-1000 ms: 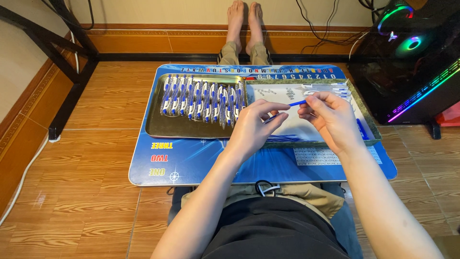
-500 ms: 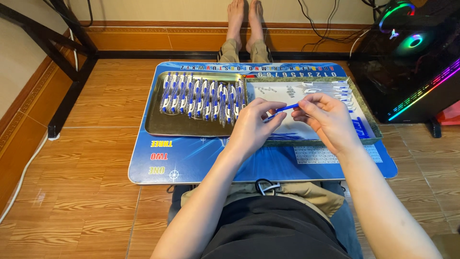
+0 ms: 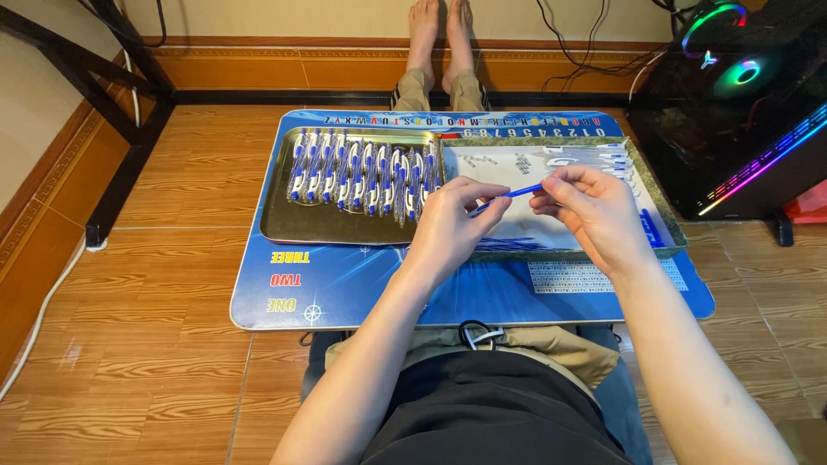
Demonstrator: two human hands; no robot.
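I'm pinching a thin blue pen part [image 3: 508,195] at mid-frame, left hand [image 3: 452,226] and right hand [image 3: 594,211] each gripping an end so it's hanging steady over the parts tray [image 3: 659,215], finished pens [image 3: 362,176] lined up in the metal tray [image 3: 284,226] on the left.

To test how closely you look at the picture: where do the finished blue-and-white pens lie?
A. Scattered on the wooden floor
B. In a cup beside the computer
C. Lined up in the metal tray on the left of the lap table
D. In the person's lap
C: the blue-and-white pens lie side by side in the metal tray on the left of the blue lap table.
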